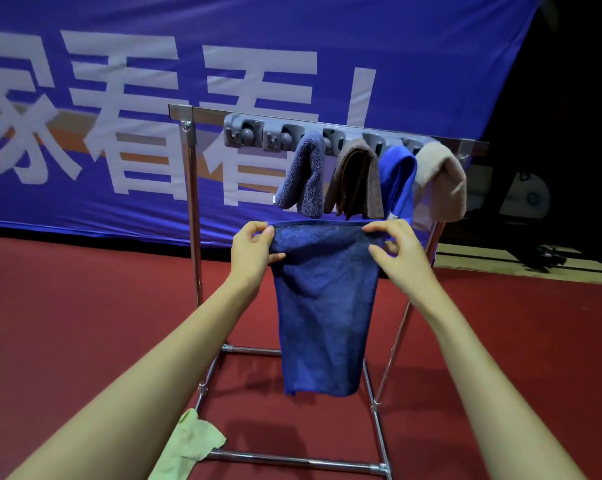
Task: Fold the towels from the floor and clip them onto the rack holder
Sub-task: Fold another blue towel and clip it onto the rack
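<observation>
Red floor (pixel 67 323), blue banner (pixel 414 64) behind. Left hand (pixel 253 252) and right hand (pixel 398 251) each pinch a top corner of the dark blue towel (pixel 322 306), hanging in front of the rack holder (pixel 258 133). Four towels already clipped toward its right end; left clips free. Green towel (pixel 188 441) still on floor.

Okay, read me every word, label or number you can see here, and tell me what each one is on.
"家看看!" in large white characters on the blue banner behind the rack; the first character is cut off by the left edge of the picture, so any text before it is out of view.
Grey clip holder on the rack: no readable text.
Hanging towels and the blue towel in the hands: no labels visible.
</observation>
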{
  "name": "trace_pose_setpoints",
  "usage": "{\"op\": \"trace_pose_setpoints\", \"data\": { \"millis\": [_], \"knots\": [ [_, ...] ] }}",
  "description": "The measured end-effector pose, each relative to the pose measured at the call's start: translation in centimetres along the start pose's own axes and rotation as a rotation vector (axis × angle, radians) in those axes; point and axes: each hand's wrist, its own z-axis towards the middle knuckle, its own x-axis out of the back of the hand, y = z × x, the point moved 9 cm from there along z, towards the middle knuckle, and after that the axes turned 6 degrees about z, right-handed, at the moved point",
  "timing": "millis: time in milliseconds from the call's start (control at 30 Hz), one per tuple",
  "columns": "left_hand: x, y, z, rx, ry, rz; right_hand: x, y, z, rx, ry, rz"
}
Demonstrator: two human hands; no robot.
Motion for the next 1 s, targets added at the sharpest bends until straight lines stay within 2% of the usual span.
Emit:
{"op": "trace_pose_setpoints", "data": {
  "millis": [367, 600, 867, 1000],
  "knots": [
    [-0.3, 0.0, 0.5, -0.028, -0.053, 0.008, 1.0, 0.2, -0.1, -0.003, 0.077, -0.012],
    [-1.1, 2.7, 0.6, -0.122, -0.088, 0.041, 1.1, -0.8, 0.8, 0.044, 0.041, -0.089],
    [-1.9, 5.8, 0.9, -0.234, -0.116, 0.017, 2.2, -1.8, 2.1, 0.088, 0.095, -0.036],
    [-1.8, 7.0, 0.7, -0.294, -0.118, 0.096, 2.2, -1.7, 2.2, 0.023, 0.109, 0.002]
  ]
}}
